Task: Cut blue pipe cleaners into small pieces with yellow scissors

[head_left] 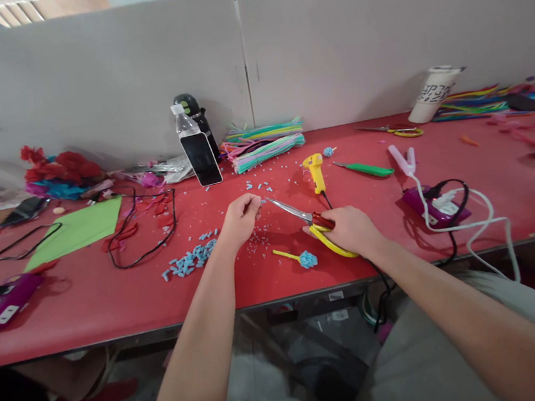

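Note:
My left hand (pixel 242 217) is closed in a pinch above the table, with a tiny blue piece (pixel 262 201) showing at its fingertips. My right hand (pixel 352 229) grips yellow-and-red handled scissors (pixel 296 211), their blades pointing left toward the pinched fingers. Below the scissors lies a blue fuzzy ball (pixel 308 259) on a yellow stem (pixel 285 254). Beside my left forearm is a pile of short blue cut pieces (pixel 191 259). Small blue clippings are scattered around both hands.
Beyond my hands are a yellow glue gun (pixel 314 172), a green-handled tool (pixel 369 169) and bundles of pipe cleaners (pixel 269 153). A phone (pixel 202 160) leans on bottles. Power strips (pixel 435 207) with cables lie at both sides. A white tumbler (pixel 434 94) stands at back right.

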Motion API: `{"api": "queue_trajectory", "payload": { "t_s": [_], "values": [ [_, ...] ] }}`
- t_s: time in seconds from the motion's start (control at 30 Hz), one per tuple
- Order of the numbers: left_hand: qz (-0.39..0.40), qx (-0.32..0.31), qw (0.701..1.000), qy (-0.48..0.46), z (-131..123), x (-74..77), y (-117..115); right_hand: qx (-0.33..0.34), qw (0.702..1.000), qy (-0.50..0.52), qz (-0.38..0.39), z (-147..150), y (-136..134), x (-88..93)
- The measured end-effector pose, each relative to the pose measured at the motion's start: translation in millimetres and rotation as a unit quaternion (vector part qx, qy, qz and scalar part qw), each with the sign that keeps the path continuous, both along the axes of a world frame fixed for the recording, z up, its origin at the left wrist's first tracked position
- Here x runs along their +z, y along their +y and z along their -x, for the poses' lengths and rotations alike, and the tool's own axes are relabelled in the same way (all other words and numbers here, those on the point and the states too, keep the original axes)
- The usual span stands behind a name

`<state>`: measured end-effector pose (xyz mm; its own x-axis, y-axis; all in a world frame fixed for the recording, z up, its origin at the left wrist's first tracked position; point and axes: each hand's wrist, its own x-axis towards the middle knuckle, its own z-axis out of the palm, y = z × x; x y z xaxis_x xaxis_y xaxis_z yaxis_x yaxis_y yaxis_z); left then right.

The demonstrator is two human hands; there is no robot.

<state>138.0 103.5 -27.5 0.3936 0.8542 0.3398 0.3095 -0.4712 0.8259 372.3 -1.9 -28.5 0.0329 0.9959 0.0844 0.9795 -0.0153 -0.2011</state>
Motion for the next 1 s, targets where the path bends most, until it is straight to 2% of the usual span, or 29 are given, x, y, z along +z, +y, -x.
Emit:
{"api": "queue_trajectory", "payload": {
  "t_s": [0.53,1.0],
  "values": [
    [-0.003,0.001,1.000,0.015,-1.4,3.4,-2.6,0.006,1.000,-0.013,0.011,0.1,0.3,-1.2],
    [0.043,0.034,0.998,0.004,-5.0,-5.2,0.8,0.002,1.000,0.009,-0.001,2.2,-1.6,1.5]
  ]
}}
